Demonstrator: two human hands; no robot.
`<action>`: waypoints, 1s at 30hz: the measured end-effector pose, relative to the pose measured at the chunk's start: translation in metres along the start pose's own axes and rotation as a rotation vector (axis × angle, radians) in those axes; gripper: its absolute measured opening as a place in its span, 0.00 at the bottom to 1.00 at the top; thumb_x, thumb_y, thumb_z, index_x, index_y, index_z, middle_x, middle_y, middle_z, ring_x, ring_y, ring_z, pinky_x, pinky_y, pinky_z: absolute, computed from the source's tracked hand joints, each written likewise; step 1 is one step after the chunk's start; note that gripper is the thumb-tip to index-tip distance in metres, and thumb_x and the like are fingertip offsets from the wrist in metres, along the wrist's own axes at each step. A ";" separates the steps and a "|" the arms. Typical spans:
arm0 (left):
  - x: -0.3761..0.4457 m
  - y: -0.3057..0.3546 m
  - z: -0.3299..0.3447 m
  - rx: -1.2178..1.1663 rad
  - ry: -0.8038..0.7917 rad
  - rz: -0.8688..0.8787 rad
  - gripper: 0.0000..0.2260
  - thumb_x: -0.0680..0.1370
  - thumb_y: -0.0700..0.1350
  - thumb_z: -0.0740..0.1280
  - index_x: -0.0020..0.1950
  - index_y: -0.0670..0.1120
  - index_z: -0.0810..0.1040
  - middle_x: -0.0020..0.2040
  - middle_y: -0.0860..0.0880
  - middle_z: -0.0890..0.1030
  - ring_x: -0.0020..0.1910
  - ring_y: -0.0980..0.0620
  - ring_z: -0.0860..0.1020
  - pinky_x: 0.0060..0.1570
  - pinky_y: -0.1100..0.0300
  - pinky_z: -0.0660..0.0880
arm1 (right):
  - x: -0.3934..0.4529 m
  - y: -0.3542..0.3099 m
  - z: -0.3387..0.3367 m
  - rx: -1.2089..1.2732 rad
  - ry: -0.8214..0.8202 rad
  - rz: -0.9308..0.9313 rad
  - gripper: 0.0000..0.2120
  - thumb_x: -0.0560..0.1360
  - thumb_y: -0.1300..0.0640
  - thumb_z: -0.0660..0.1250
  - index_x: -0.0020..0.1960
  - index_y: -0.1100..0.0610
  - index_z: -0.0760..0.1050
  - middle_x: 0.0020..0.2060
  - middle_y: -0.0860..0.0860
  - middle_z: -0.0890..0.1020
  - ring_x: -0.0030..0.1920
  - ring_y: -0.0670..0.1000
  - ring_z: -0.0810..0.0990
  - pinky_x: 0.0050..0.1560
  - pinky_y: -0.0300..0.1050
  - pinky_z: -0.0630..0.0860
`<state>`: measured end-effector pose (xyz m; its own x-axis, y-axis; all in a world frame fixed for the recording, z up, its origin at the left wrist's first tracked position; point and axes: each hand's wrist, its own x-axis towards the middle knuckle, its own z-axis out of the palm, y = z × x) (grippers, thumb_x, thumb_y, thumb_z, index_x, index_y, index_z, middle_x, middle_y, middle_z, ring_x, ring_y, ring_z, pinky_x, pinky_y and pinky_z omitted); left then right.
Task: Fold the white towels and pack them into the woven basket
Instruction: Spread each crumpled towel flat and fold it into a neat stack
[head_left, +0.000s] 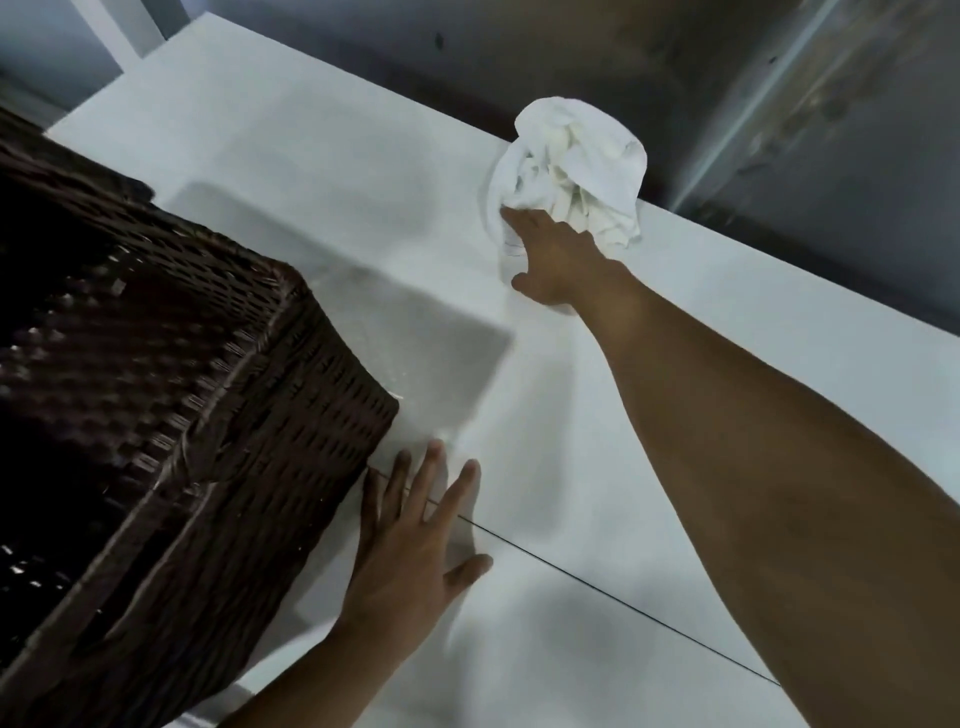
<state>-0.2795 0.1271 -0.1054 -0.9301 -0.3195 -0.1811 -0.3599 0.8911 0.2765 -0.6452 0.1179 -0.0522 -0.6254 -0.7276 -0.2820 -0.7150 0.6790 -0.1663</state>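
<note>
Right hand (558, 254): reached to crumpled white towel (571, 171) at far table (597, 415) edge, fingers on it, grip unclear | Left hand (415, 545): flat, fingers spread on table | Woven basket (171, 415): dark, just left of left hand, well apart from towel

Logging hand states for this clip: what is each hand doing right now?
Left hand: open, fingers spread flat on the white table, holding nothing.
Right hand: reaching onto the crumpled white towel; grip cannot be told.
</note>
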 end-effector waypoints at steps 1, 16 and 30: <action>0.000 0.000 0.000 -0.005 -0.001 0.000 0.40 0.74 0.72 0.58 0.82 0.60 0.49 0.83 0.48 0.47 0.82 0.42 0.49 0.75 0.38 0.49 | 0.002 0.003 0.002 -0.013 -0.005 0.023 0.39 0.77 0.51 0.67 0.83 0.49 0.51 0.79 0.52 0.60 0.73 0.60 0.68 0.69 0.62 0.63; 0.016 -0.004 -0.011 -0.016 -0.061 -0.045 0.42 0.72 0.69 0.68 0.82 0.57 0.56 0.83 0.46 0.51 0.81 0.38 0.52 0.76 0.37 0.51 | -0.180 -0.010 0.068 0.109 0.173 0.207 0.19 0.75 0.50 0.71 0.65 0.51 0.76 0.61 0.52 0.75 0.53 0.60 0.78 0.51 0.53 0.70; -0.003 0.012 -0.042 0.151 -0.048 0.141 0.34 0.73 0.49 0.72 0.77 0.48 0.65 0.77 0.40 0.65 0.72 0.36 0.66 0.68 0.36 0.66 | -0.428 -0.121 0.151 0.278 0.137 0.468 0.18 0.68 0.53 0.73 0.57 0.46 0.78 0.55 0.47 0.76 0.47 0.54 0.77 0.46 0.48 0.74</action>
<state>-0.2840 0.1252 -0.0617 -0.9646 -0.1760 -0.1961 -0.2083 0.9651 0.1585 -0.2433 0.3620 -0.0543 -0.9042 -0.3359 -0.2637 -0.2537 0.9193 -0.3010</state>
